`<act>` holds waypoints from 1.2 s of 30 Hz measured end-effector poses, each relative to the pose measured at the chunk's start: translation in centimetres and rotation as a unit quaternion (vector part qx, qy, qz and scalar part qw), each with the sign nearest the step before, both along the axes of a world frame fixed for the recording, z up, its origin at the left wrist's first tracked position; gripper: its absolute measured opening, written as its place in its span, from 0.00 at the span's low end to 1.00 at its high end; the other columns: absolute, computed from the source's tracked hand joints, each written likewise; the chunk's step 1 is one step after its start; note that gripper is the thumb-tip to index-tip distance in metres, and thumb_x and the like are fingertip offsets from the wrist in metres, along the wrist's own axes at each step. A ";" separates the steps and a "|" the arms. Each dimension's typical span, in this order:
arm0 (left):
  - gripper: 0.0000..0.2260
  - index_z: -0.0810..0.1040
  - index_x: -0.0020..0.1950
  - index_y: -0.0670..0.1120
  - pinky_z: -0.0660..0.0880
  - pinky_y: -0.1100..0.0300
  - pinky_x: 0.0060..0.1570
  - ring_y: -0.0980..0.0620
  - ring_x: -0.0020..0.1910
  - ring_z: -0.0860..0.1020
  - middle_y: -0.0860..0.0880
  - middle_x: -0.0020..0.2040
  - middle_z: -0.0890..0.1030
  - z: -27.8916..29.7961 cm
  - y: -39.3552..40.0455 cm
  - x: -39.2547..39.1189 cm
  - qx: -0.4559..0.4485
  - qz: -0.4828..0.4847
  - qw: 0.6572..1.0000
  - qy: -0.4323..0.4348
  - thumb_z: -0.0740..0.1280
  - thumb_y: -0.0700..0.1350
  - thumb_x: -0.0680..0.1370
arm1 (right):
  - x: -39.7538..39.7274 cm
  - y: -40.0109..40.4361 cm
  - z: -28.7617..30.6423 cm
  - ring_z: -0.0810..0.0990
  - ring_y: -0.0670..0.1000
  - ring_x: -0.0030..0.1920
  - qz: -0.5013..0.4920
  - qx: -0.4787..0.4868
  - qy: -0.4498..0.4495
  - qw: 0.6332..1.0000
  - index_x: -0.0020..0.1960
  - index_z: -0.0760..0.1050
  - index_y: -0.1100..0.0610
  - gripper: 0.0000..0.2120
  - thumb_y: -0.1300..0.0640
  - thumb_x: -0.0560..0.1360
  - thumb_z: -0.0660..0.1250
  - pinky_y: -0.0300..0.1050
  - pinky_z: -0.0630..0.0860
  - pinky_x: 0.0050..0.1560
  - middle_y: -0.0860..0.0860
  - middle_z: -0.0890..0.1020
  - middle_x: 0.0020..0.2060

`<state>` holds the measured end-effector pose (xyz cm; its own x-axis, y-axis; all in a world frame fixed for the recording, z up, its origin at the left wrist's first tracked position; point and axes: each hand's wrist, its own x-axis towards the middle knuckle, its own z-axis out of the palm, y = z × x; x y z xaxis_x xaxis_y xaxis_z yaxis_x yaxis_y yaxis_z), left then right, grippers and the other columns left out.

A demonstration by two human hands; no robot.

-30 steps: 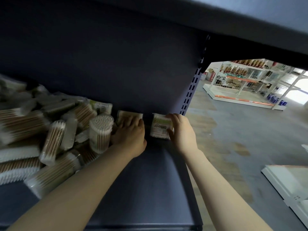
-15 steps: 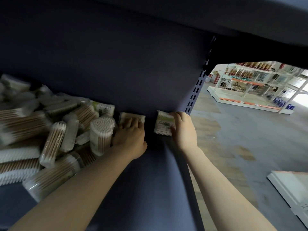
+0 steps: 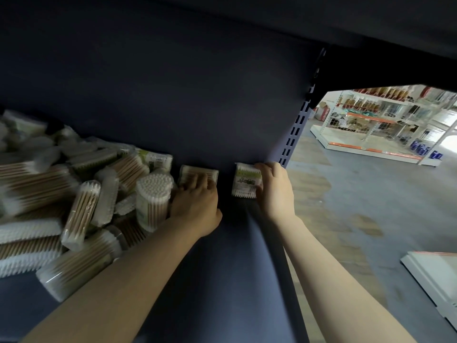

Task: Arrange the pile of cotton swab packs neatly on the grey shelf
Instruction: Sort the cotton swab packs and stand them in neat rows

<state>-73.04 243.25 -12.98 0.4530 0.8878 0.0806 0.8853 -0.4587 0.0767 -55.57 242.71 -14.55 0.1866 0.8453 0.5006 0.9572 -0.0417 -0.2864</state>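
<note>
A jumbled pile of cotton swab packs (image 3: 74, 201) fills the left of the grey shelf (image 3: 237, 280). My left hand (image 3: 195, 206) lies with its fingers over a flat pack with wooden sticks (image 3: 197, 172) at the back wall, beside the pile. My right hand (image 3: 272, 186) grips a flat pack with a green and white label (image 3: 244, 180) near the shelf's right back corner, fingers curled over its top right edge. A round tub of swabs (image 3: 152, 196) stands upright just left of my left hand.
The dark back panel (image 3: 173, 95) rises behind the packs and an upper shelf hangs overhead. A slotted upright (image 3: 295, 134) marks the right end. Beyond it lie a concrete floor (image 3: 358, 206), distant stocked racks (image 3: 383, 112) and a white shelf board (image 3: 435, 276).
Both hands have stayed on their packs against the back wall. The view has shifted slightly; the right pack sits a bit closer to the right corner.
</note>
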 end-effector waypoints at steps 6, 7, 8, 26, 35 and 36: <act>0.29 0.57 0.73 0.41 0.62 0.50 0.66 0.44 0.71 0.58 0.43 0.72 0.58 0.3 -0.5 -0.1 0.009 -0.005 1.000 -0.010 0.61 0.53 0.76 | -0.1 -0.2 0.5 0.69 0.61 0.59 -0.001 0.021 -0.006 1.000 0.64 0.71 0.59 0.28 0.67 0.65 0.70 0.50 0.68 0.56 0.60 0.71 0.59; 0.29 0.57 0.73 0.41 0.62 0.50 0.66 0.43 0.71 0.58 0.44 0.72 0.58 0.4 -0.6 -0.2 0.010 -0.005 1.000 -0.014 0.61 0.53 0.76 | -0.2 -0.3 0.6 0.69 0.62 0.60 -0.003 0.024 -0.010 1.000 0.65 0.70 0.59 0.28 0.66 0.65 0.71 0.51 0.68 0.57 0.60 0.70 0.61; 0.29 0.57 0.73 0.41 0.62 0.50 0.65 0.43 0.71 0.58 0.44 0.72 0.58 0.5 -0.8 -0.2 0.014 -0.006 1.000 -0.019 0.61 0.53 0.76 | -0.3 -0.5 0.7 0.68 0.62 0.62 -0.007 0.027 -0.012 1.000 0.65 0.70 0.58 0.29 0.65 0.66 0.72 0.52 0.67 0.59 0.61 0.69 0.63; 0.10 0.74 0.55 0.46 0.73 0.57 0.44 0.47 0.51 0.76 0.49 0.56 0.74 2.8 -5.8 -2.8 0.109 -0.046 0.986 -0.118 0.57 0.45 0.77 | -3.6 -5.6 -0.4 0.75 0.61 0.48 0.015 0.023 0.119 0.993 0.59 0.72 0.58 0.18 0.68 0.69 0.61 0.55 0.75 0.44 0.58 0.75 0.50; 0.13 0.80 0.38 0.44 0.75 0.56 0.32 0.43 0.37 0.77 0.47 0.38 0.78 3.8 -6.2 -7.8 0.202 -0.083 0.964 -0.149 0.57 0.47 0.68 | -6.7 -8.0 -0.7 0.76 0.62 0.44 0.008 -0.012 0.114 0.993 0.53 0.74 0.61 0.13 0.68 0.69 0.62 0.49 0.71 0.39 0.58 0.76 0.49; 0.15 0.80 0.38 0.44 0.76 0.55 0.33 0.43 0.38 0.77 0.47 0.39 0.78 4.1 -6.2 -8.5 0.204 -0.089 0.963 -0.155 0.55 0.47 0.68 | -7.2 -8.1 -0.7 0.76 0.62 0.44 0.005 -0.016 0.113 0.993 0.53 0.74 0.61 0.13 0.67 0.69 0.62 0.48 0.71 0.39 0.59 0.76 0.50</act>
<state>-81.55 237.03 -8.84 0.4930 0.6647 0.5613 0.7538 -0.6485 0.1058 -62.74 234.58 -15.22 0.2832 0.8623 0.4198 0.8689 -0.0454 -0.4928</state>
